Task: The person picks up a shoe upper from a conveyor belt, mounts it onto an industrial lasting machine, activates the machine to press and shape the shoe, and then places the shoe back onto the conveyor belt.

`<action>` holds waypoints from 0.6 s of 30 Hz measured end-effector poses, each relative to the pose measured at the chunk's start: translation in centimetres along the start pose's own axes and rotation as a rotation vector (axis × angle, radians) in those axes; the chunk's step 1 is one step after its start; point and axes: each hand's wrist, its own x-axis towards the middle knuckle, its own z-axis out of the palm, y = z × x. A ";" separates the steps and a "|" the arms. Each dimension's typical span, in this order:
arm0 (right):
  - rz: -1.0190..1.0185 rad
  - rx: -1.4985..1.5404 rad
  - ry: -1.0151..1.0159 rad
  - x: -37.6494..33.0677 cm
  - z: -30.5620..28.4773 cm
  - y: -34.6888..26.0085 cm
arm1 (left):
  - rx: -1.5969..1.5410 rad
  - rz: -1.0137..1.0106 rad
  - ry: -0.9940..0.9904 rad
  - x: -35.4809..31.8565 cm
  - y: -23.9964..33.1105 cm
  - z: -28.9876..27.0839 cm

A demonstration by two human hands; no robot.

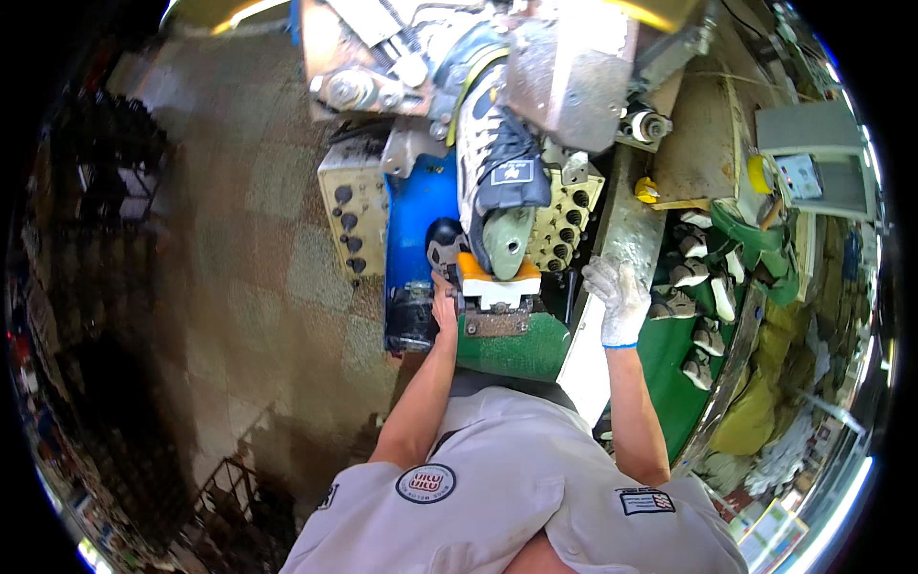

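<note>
Risks pinching the bare left hand (pixel 444 308), pressed against the clamp block (pixel 494 287) under the upside-down shoe (pixel 497 167) in the machine, grip hidden, while the gloved right hand (pixel 617 297) rests loosely open on the metal rail (pixel 626 230).

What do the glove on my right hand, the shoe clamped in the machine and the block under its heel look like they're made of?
The glove on the right hand looks like knitted white fabric, soft and wrinkled, with a blue cuff edge. The shoe seems to be dark synthetic or leather panels with laces, matte. The block appears to be orange and white plastic or rubber, smooth; which one is unclear.
</note>
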 end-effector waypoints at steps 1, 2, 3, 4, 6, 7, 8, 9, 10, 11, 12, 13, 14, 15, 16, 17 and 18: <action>0.009 0.010 -0.009 0.1 0.4 -0.1 | -0.002 -0.022 -0.028 1.0 -0.5 -0.1; 0.017 0.005 -0.063 0.2 0.7 -0.2 | -0.005 -0.043 -0.057 1.6 -1.1 -0.3; 0.023 0.010 -0.098 0.4 1.0 0.2 | -0.014 -0.054 -0.074 2.0 -1.6 -0.5; 0.019 0.019 -0.120 0.9 0.9 0.4 | -0.028 -0.050 -0.104 2.1 -0.9 -1.2; 0.017 0.011 -0.145 1.2 0.8 0.4 | -0.097 0.042 -0.100 1.0 1.3 -3.3; 0.019 0.026 -0.171 1.1 1.3 0.2 | -0.108 0.053 -0.090 0.8 1.5 -4.5; 0.023 0.042 -0.196 1.0 1.8 -0.2 | -0.252 0.124 -0.167 0.8 1.1 -6.3; 0.031 0.057 -0.220 0.7 2.1 -0.5 | -0.394 0.194 -0.244 0.6 0.1 -8.2; 0.027 0.057 -0.232 0.5 1.7 -0.7 | -0.428 0.142 -0.283 -0.5 2.0 -10.4; 0.023 0.061 -0.243 0.3 1.4 -1.1 | -0.460 0.092 -0.322 -2.1 5.2 -13.2; 0.029 0.073 -0.278 0.1 1.7 -1.4 | -0.439 0.013 -0.325 -3.1 5.8 -15.5; 0.020 0.072 -0.298 -0.1 1.9 -1.7 | -0.457 0.031 -0.336 -3.9 6.2 -17.4; 0.011 0.072 -0.314 -0.6 1.9 -2.1 | -0.268 0.068 -0.275 -4.9 6.6 -19.4; -0.001 0.075 -0.334 -1.1 2.1 -2.7 | -0.078 0.107 -0.208 -6.3 7.6 -21.8; 0.000 0.059 -0.340 -1.8 2.3 -3.5 | -0.137 0.086 -0.244 -8.3 10.2 -24.4; -0.006 0.059 -0.360 -2.6 2.7 -4.2 | -0.196 0.068 -0.290 -10.2 13.3 -26.8; -0.002 0.071 -0.397 -3.6 3.6 -4.8 | -0.141 0.098 -0.271 -12.4 15.9 -29.4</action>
